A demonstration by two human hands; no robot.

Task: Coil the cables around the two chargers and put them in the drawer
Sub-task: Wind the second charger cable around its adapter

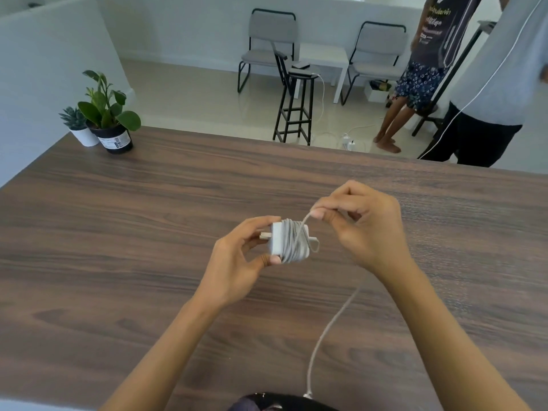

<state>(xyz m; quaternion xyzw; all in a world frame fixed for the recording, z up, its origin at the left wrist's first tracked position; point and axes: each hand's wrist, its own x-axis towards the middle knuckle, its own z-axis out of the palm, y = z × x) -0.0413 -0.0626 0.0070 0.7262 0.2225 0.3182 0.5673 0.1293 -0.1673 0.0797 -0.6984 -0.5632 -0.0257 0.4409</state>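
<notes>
A white charger [277,243] with its plug prongs pointing left is held above the wooden table [118,232]. My left hand [237,262] grips it between thumb and fingers. Several turns of white cable [293,244] are wound round its body. My right hand [361,226] pinches the cable just right of the charger. The loose tail of the cable [323,336] hangs down toward my lap, ending near the table's front edge. A second charger and a drawer are not in view.
Two potted plants [103,120] stand at the table's far left corner. Beyond the table are a black stool [296,108], two grey chairs [267,43] and two people standing at the far right [474,84].
</notes>
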